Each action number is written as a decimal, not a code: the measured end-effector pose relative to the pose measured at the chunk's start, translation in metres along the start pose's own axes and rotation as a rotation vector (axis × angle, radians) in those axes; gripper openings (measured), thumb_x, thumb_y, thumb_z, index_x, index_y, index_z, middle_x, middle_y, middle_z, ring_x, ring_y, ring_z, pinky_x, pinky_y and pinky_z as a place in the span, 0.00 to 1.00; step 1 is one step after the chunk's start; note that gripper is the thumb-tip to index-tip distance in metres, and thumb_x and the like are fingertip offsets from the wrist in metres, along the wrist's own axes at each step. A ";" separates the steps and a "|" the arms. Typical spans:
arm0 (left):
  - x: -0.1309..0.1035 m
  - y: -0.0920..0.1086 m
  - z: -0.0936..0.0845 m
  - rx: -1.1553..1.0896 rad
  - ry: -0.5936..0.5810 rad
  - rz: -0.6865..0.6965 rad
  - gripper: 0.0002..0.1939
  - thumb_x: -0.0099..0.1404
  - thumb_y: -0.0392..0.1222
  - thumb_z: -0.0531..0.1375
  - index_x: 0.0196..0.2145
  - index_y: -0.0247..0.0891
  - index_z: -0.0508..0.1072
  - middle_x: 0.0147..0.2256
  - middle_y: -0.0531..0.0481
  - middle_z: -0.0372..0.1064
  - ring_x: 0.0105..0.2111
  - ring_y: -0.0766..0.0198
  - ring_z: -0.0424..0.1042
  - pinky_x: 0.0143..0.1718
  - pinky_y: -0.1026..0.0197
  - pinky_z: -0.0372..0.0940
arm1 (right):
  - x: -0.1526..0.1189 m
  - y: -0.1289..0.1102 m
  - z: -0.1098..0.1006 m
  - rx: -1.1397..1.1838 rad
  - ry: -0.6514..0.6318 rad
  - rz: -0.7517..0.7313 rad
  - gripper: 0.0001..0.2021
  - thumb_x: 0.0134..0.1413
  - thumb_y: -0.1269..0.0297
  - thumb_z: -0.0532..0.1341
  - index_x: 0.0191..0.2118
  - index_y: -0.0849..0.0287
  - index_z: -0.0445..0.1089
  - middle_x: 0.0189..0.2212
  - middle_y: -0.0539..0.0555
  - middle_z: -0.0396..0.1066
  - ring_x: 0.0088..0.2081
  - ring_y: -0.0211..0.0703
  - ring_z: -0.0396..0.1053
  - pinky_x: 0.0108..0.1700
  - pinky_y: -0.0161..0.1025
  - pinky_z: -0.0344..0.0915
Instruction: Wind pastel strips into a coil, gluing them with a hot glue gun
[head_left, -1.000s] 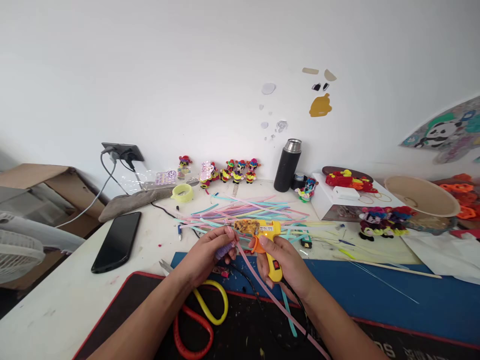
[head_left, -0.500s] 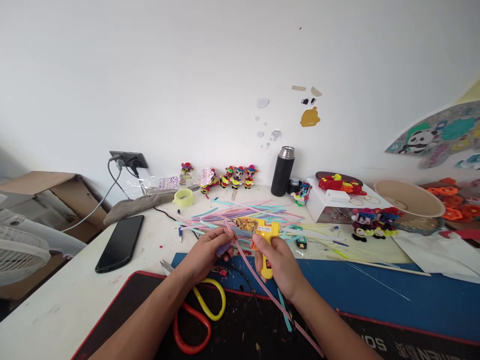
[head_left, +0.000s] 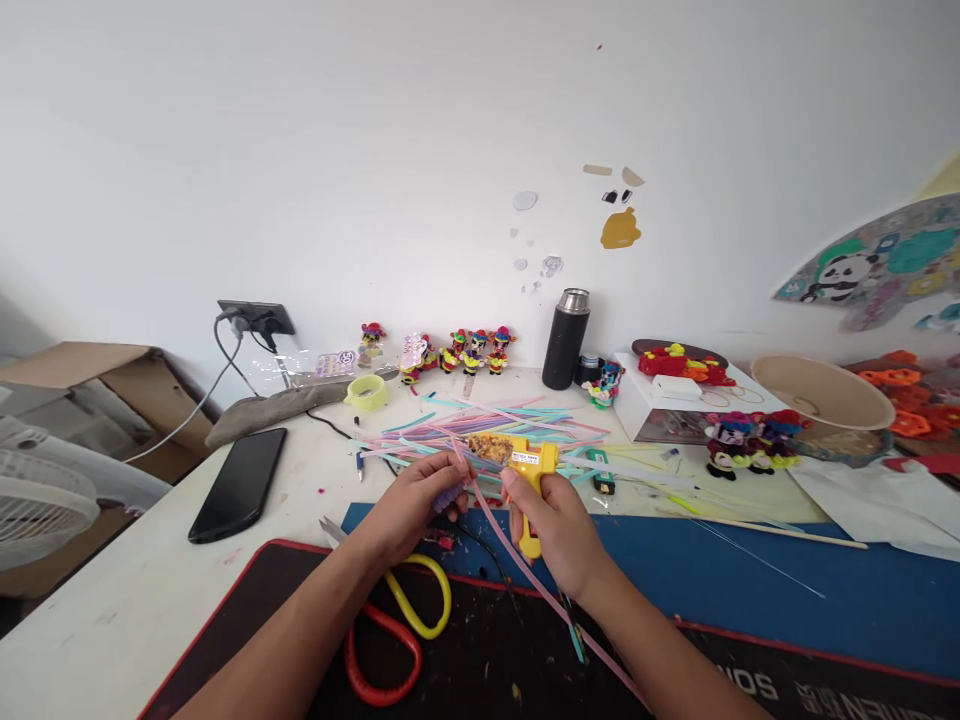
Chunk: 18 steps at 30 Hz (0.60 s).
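A home craft corner: a white desk (head_left: 127,600) against a bare wall, with loose pastel strips (head_left: 487,420) at twelve o'clock, small finished figurines (head_left: 472,350) behind them, scissors (head_left: 397,630) at seven o'clock, a flask (head_left: 566,340) at one.

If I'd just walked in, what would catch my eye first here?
Likely the yellow glue gun in the right hand, its nozzle toward a pink strip pinched by the left hand. Behind them, pastel strips fan across the table; bright figurines line the wall.
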<state>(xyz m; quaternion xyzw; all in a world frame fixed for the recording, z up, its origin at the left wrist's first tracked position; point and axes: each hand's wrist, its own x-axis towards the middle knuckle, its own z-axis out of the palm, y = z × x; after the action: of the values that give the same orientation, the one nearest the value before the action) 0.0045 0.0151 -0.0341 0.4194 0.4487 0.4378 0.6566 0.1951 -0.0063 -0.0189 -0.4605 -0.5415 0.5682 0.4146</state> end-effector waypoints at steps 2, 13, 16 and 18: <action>0.000 0.001 0.001 0.012 -0.005 -0.003 0.18 0.57 0.55 0.71 0.31 0.37 0.74 0.24 0.51 0.69 0.24 0.65 0.67 0.25 0.64 0.60 | 0.000 0.000 0.000 -0.012 0.008 0.004 0.33 0.52 0.28 0.61 0.19 0.55 0.63 0.12 0.49 0.60 0.17 0.39 0.62 0.22 0.37 0.60; -0.001 0.000 0.000 0.034 -0.032 -0.002 0.19 0.58 0.56 0.70 0.30 0.37 0.73 0.23 0.50 0.70 0.24 0.65 0.66 0.26 0.64 0.60 | 0.001 0.002 0.000 -0.090 0.034 -0.004 0.35 0.54 0.27 0.59 0.15 0.55 0.63 0.11 0.50 0.59 0.16 0.38 0.61 0.23 0.38 0.59; -0.001 -0.001 -0.001 0.033 -0.037 -0.001 0.19 0.60 0.56 0.69 0.31 0.37 0.73 0.23 0.50 0.70 0.24 0.65 0.66 0.26 0.64 0.60 | 0.000 0.001 0.001 -0.092 0.034 -0.004 0.35 0.54 0.27 0.59 0.16 0.55 0.63 0.11 0.49 0.59 0.16 0.38 0.61 0.23 0.37 0.60; -0.001 0.000 -0.001 0.033 -0.040 -0.010 0.18 0.60 0.56 0.69 0.31 0.38 0.73 0.23 0.51 0.70 0.23 0.66 0.66 0.26 0.64 0.60 | -0.001 -0.001 0.001 -0.093 0.037 0.007 0.34 0.53 0.27 0.59 0.17 0.55 0.63 0.11 0.48 0.59 0.16 0.38 0.60 0.22 0.37 0.59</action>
<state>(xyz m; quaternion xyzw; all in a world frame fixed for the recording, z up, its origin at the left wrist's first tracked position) 0.0037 0.0140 -0.0344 0.4366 0.4446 0.4187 0.6607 0.1943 -0.0073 -0.0181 -0.4914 -0.5580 0.5354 0.4006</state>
